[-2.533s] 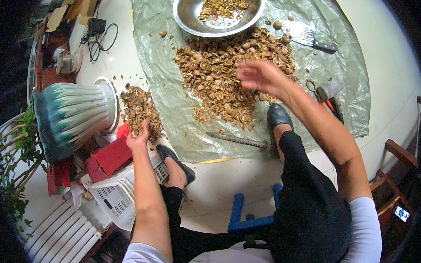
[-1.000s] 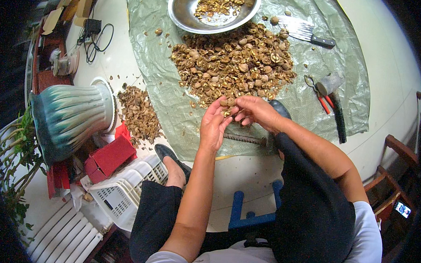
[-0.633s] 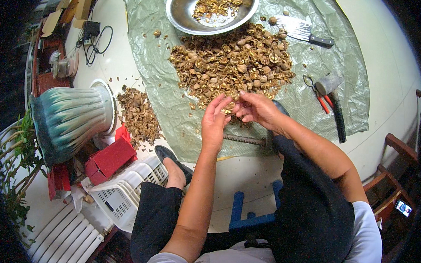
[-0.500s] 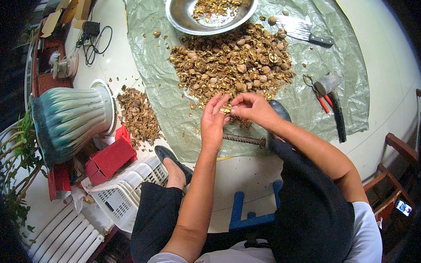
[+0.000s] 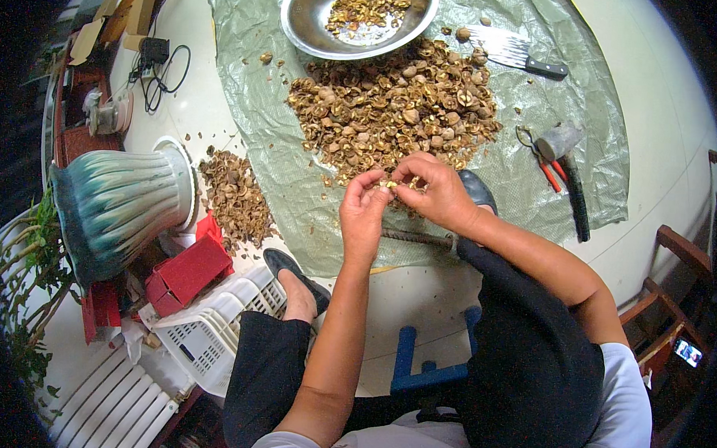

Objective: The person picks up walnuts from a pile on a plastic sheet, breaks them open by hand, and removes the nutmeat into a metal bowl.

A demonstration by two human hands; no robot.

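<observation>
A seated person's left hand (image 5: 364, 216) and right hand (image 5: 438, 194) pinch a small walnut piece (image 5: 389, 183) together above a heap of cracked walnuts (image 5: 394, 103) on green plastic sheeting (image 5: 296, 190).

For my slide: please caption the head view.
Both hands pick at a walnut piece above the shell pile on a green sheet.

A pale floor (image 5: 679, 101) lies under a green sheet (image 5: 591, 114). A ribbed vase (image 5: 118, 208) stands left. Wooden chair (image 5: 681, 267) right.
</observation>
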